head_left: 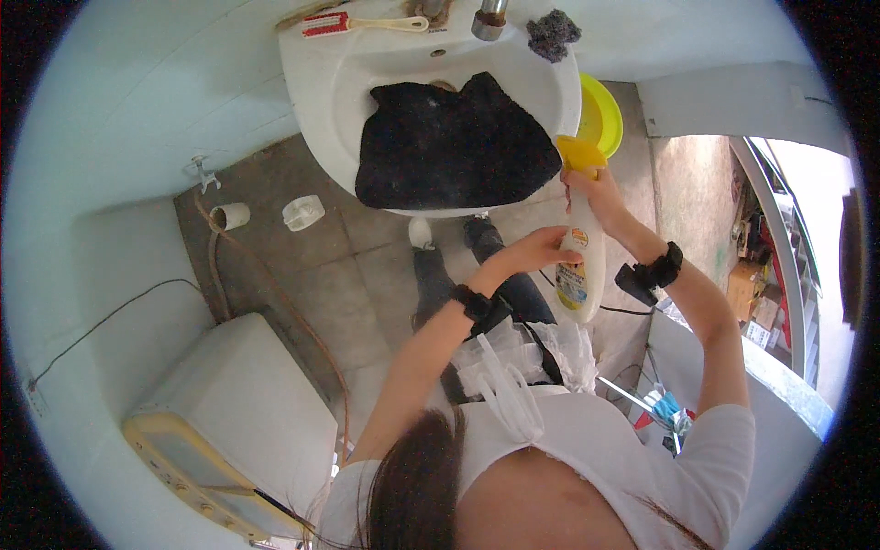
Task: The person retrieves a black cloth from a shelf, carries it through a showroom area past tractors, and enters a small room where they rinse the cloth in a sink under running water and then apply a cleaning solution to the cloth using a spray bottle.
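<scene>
Right hand (596, 194) grip clenched on the yellow cap (581, 152) atop a white bottle (583, 266); left hand (541, 249) grasping the bottle's body, held upright just beside the white sink (321, 82); dark cloth (449, 142) fills the basin; yellow bowl (601, 115) behind the cap.

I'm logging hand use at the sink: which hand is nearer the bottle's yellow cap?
Right. The right hand grips the neck of the white plastic bottle just under the yellow cap; the left hand holds its body lower down.
</scene>
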Tool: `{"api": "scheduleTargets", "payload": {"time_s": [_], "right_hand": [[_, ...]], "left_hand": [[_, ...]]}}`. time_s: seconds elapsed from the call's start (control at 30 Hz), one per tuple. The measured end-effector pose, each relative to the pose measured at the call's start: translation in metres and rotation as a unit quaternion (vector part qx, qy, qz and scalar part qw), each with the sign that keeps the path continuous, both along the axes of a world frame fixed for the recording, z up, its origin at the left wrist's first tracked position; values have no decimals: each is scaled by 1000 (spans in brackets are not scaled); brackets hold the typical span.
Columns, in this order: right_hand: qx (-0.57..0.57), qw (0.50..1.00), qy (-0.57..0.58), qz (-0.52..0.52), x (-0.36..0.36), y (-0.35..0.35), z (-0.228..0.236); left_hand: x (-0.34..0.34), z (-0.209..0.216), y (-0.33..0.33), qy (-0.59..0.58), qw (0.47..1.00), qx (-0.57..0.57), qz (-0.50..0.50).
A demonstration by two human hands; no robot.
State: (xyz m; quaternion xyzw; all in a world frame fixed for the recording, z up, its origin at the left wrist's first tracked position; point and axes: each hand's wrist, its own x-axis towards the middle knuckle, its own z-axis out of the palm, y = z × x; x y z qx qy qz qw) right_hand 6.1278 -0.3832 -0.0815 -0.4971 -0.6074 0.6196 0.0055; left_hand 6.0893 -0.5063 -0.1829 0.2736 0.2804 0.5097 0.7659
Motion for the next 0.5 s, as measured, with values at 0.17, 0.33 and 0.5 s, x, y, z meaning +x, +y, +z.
{"api": "scheduleTargets", "payload": {"time_s": [0.17,0.33,0.5], "right_hand": [[53,998,27,0,18,-2,-7],[-53,998,-42,-1,15,-8,15],[-35,999,39,2,27,-19,33]], "left_hand": [[4,1,-1,-25,999,17,-22],[10,14,-6,-6,999,3,-37],[22,18,-5,8,997,42,-65]]}}
